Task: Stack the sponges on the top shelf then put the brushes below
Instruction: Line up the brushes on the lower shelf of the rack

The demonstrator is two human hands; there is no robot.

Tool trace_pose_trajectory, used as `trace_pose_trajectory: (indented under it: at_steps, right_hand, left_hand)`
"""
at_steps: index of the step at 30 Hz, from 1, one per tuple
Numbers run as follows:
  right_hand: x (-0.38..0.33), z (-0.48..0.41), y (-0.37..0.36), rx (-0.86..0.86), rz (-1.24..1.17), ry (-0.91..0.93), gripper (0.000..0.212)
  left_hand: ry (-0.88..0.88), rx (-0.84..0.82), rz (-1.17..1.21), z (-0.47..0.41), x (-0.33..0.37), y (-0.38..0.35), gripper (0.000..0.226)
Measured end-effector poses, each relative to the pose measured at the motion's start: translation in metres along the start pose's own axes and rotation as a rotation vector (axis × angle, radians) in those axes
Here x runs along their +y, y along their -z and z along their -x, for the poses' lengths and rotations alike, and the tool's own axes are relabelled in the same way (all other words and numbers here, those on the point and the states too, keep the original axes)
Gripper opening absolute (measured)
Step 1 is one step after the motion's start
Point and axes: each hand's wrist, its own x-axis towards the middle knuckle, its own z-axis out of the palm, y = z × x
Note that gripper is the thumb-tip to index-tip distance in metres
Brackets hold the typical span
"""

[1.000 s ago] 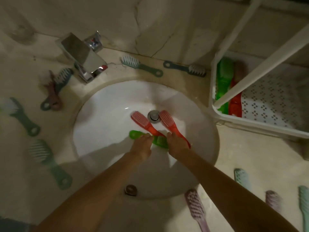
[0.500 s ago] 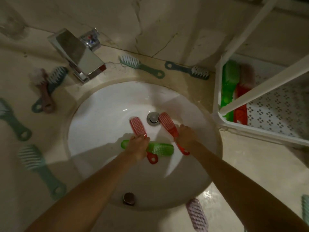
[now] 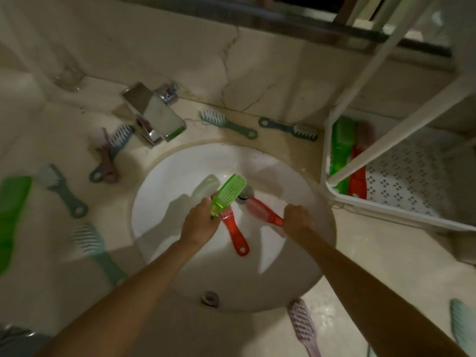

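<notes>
Along the counter's (image 3: 360,266) left edge, a blurred green brush (image 3: 11,217) lay at the very margin, with teal brushes (image 3: 64,191) scattered beside it and a pink and a blue one crossed just left of the faucet (image 3: 154,117), all apparently waiting to be collected. In the sink (image 3: 159,210), the left hand (image 3: 199,222) was closed around the handle of a translucent green brush (image 3: 226,194), which stood tilted up with its bristled head above the drain, clear of the basin, probably so it could be carried off. Just beside it and partly under it, a red brush (image 3: 233,228) rested on the basin floor, its heart-holed handle pointing toward the near rim. To the right of the drain, the right hand (image 3: 296,219) was clamped on the handle end of a second red brush (image 3: 260,208), whose head lay low near the drain; whether it had left the porcelain could not be told. Taking one in each hand seemed meant to save a trip. Two more teal brushes (image 3: 291,128) lay along the counter's back edge. At the right stood the white rack (image 3: 386,210), and on its perforated lower shelf a green brush and a red one (image 3: 358,176) lay side by side against the left wall, likely the spot for the held pair. No sponges were visible; the top shelf was out of view.
</notes>
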Motion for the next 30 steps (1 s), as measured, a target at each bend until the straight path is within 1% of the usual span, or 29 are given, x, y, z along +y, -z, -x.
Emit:
trace_pose_trajectory:
  at_steps: [2, 4, 5, 6, 8, 11, 13, 15, 17, 20, 22, 25, 28, 30]
  right_hand:
    - [0.004, 0.018, 0.014, 0.061, 0.028, 0.035, 0.027]
    - [0.011, 0.039, 0.028, 0.122, 0.000, 0.036, 0.024]
    - [0.017, 0.051, 0.036, 0.162, -0.028, 0.029, 0.024]
    - [0.022, 0.064, 0.042, 0.203, -0.069, 0.007, 0.023]
    - [0.035, 0.089, 0.051, 0.282, -0.137, -0.033, 0.023]
    - [0.064, 0.122, 0.058, 0.428, -0.258, -0.098, 0.027]
    - [0.085, 0.136, 0.056, 0.500, -0.340, -0.153, 0.023]
    - [0.106, 0.150, 0.052, 0.503, -0.386, -0.224, 0.019]
    - [0.127, 0.163, 0.048, 0.487, -0.454, -0.314, 0.020]
    - [0.151, 0.175, 0.047, 0.520, -0.631, -0.448, 0.022]
    - [0.162, 0.174, 0.051, 0.519, -0.758, -0.514, 0.022]
    - [0.174, 0.159, 0.069, 0.491, -0.889, -0.569, 0.024]
    - [0.181, 0.135, 0.093, 0.521, -0.943, -0.575, 0.029]
    - [0.186, 0.115, 0.109, 0.549, -0.985, -0.549, 0.025]
  left_hand:
    - [-0.042, 0.041, 0.029, 0.010, 0.011, 0.014, 0.015]
    - [-0.073, 0.064, 0.114, 0.020, 0.019, 0.028, 0.005]
    - [-0.074, 0.050, 0.167, 0.025, 0.023, 0.035, 0.013]
    - [-0.083, 0.014, 0.214, 0.030, 0.028, 0.041, 0.018]
    - [-0.115, -0.071, 0.232, 0.040, 0.039, 0.049, 0.013]
    - [-0.238, -0.187, 0.127, 0.056, 0.061, 0.051, 0.012]
    - [-0.320, -0.279, 0.036, 0.067, 0.076, 0.046, 0.017]
    - [-0.370, -0.380, -0.024, 0.078, 0.095, 0.038, 0.018]
    - [-0.373, -0.486, -0.002, 0.087, 0.113, 0.028, 0.012]
    - [-0.406, -0.558, -0.009, 0.097, 0.144, 0.012, 0.011]
    - [-0.457, -0.538, 0.018, 0.101, 0.171, -0.001, 0.011]
    - [-0.520, -0.412, 0.131, 0.099, 0.221, -0.022, 0.025]
    - [-0.487, -0.337, 0.257, 0.087, 0.268, -0.041, 0.030]
    - [-0.463, -0.266, 0.224, 0.073, 0.291, -0.054, 0.031]
